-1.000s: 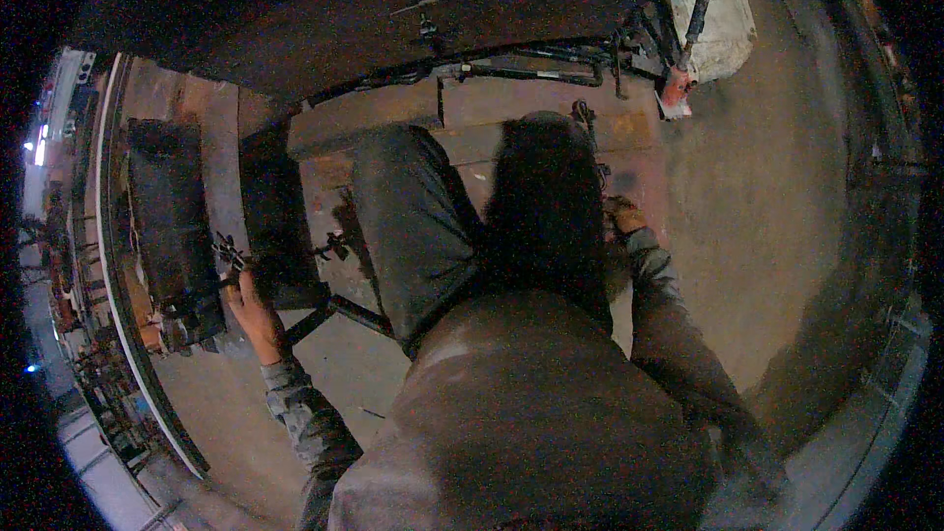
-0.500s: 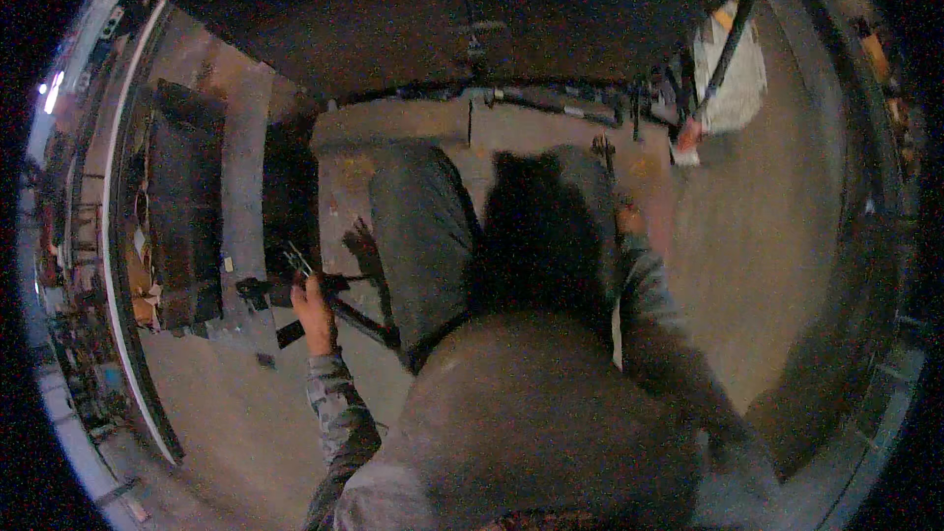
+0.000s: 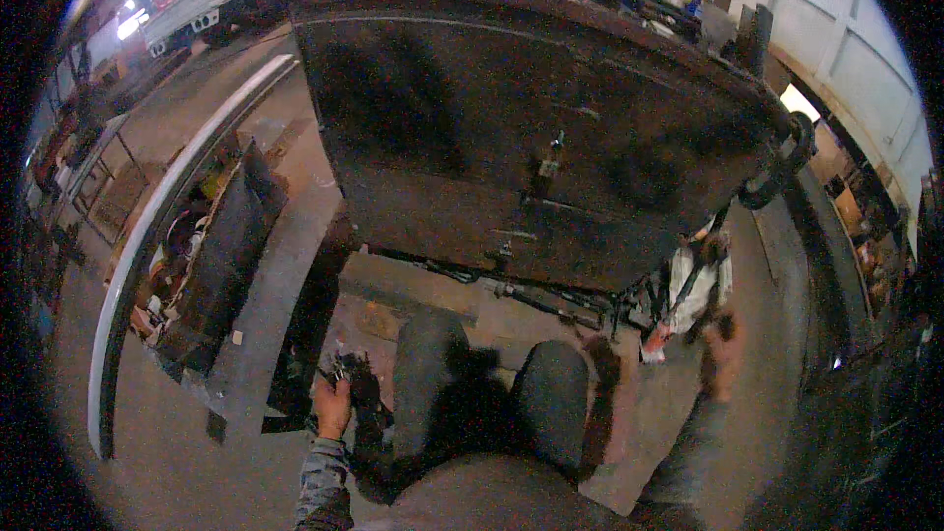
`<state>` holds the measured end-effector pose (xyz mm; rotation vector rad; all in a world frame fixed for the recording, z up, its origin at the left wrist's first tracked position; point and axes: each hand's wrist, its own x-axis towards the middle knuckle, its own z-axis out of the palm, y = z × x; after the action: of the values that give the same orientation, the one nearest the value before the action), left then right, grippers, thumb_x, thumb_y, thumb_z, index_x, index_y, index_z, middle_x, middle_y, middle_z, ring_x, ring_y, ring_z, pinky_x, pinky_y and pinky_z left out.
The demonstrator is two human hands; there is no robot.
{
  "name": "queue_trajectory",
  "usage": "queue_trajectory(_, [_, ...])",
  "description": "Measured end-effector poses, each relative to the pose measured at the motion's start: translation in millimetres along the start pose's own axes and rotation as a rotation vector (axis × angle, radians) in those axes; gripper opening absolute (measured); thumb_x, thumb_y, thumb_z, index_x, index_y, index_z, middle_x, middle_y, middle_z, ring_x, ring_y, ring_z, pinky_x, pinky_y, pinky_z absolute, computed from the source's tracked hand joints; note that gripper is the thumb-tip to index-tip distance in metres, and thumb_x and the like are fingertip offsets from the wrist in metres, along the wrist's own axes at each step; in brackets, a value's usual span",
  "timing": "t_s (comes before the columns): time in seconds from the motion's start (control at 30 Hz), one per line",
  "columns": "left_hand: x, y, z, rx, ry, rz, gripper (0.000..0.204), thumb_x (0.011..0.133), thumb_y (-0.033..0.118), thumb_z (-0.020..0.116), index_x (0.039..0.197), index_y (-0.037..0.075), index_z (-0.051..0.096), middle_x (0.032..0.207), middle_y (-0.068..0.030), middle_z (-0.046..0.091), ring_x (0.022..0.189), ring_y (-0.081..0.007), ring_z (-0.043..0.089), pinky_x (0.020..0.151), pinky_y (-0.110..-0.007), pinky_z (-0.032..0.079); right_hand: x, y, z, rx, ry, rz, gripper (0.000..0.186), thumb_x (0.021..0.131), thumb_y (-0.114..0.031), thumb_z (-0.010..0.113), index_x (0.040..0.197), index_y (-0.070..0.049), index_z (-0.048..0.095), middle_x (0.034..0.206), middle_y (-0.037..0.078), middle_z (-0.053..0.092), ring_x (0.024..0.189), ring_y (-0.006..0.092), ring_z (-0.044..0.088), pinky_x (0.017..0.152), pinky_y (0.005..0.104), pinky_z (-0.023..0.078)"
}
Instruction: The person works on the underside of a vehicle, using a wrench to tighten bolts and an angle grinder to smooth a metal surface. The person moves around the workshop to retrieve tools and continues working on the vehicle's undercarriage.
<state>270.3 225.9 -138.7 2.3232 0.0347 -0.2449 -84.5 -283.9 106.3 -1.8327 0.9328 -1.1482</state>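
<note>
My left hand [image 3: 332, 403] is closed on a small dark metal tool [image 3: 342, 366], too dim to make out clearly, beside my grey-trousered left leg [image 3: 417, 383]. Low on the right, my right hand [image 3: 721, 354] is smeared by motion beside a white crumpled sack [image 3: 696, 285] and a red-and-white part [image 3: 655, 342]; whether it holds anything is unclear. A big dark steel panel [image 3: 521, 118] rises in front of me, with black hoses and bars [image 3: 526, 295] along its lower edge. Under my legs is a scuffed board or plate [image 3: 376, 317].
A long pale rail [image 3: 167, 192] runs along the left beside a dark open bin [image 3: 236, 236] with scraps in it. A metal rack [image 3: 103, 172] and a white truck body [image 3: 192, 10] stand farther left. A pale panelled wall [image 3: 855, 49] is at the right, above a floor channel [image 3: 826, 236].
The view has tilted up, bringing the whole panel into sight. My right hand has moved from beside my leg out to the right, near the sack. My left hand still grips the dark tool.
</note>
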Motion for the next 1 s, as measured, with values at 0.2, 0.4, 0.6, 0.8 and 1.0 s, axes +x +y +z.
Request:
queue_trajectory(0.2, [-15.0, 1.3, 11.2, 0.089, 0.132, 0.212, 0.040, 0.087, 0.032, 0.062, 0.103, -0.004, 0.060, 0.096, -0.0257, 0.064, 0.086, -0.0448, 0.061, 0.075, -0.051, 0.048, 160.4, -234.6, 107.8, -0.022, -0.142, -0.583, 0.032, 0.089, -0.021, 0.069, 0.113, -0.003, 0.060, 0.098, 0.007, 0.067, 0.082, 0.0181, 0.063, 0.074, 0.0322, 0.051])
queue_trajectory(0.4, [-25.4, 27.9, 16.4, 0.005, 0.115, 0.275, 0.035, 0.086, 0.031, 0.061, 0.100, -0.002, 0.060, 0.091, -0.0244, 0.063, 0.086, -0.0444, 0.061, 0.074, -0.050, 0.048, 283.0, -352.2, 246.7, -0.395, -0.157, -0.843, 0.053, 0.088, -0.043, 0.067, 0.118, 0.000, 0.060, 0.098, 0.015, 0.067, 0.090, 0.0267, 0.065, 0.083, 0.0370, 0.050])
queue_trajectory(0.6, [-37.8, 53.9, -1.1, -0.028, -0.018, 0.266, 0.030, 0.086, 0.026, 0.060, 0.099, -0.002, 0.060, 0.096, -0.0244, 0.063, 0.089, -0.0452, 0.060, 0.075, -0.050, 0.047, 313.4, -336.9, 341.7, -0.187, -0.214, -1.086, 0.064, 0.087, -0.053, 0.060, 0.128, -0.005, 0.055, 0.118, 0.020, 0.063, 0.106, 0.0348, 0.062, 0.092, 0.0438, 0.047])
queue_trajectory(0.8, [-23.8, 15.5, 8.3, -0.082, 0.007, 0.219, 0.030, 0.086, 0.024, 0.061, 0.101, -0.002, 0.061, 0.098, -0.0257, 0.063, 0.092, -0.0461, 0.060, 0.078, -0.051, 0.047, 258.3, -326.9, 319.3, -0.393, 0.002, -1.025, 0.043, 0.093, -0.045, 0.052, 0.103, -0.005, 0.065, 0.101, 0.019, 0.066, 0.098, 0.0416, 0.060, 0.083, 0.0489, 0.047])
queue_trajectory(1.0, [-2.4, -5.3, 3.3, -0.023, 0.019, 0.248, 0.036, 0.086, 0.028, 0.061, 0.104, -0.003, 0.060, 0.098, -0.0268, 0.063, 0.093, -0.0466, 0.060, 0.079, -0.051, 0.047, 227.5, -288.3, 314.1, -0.687, 0.296, -1.220, 0.033, 0.096, -0.037, 0.049, 0.088, -0.012, 0.068, 0.087, 0.008, 0.067, 0.083, 0.0296, 0.063, 0.073, 0.0438, 0.050])
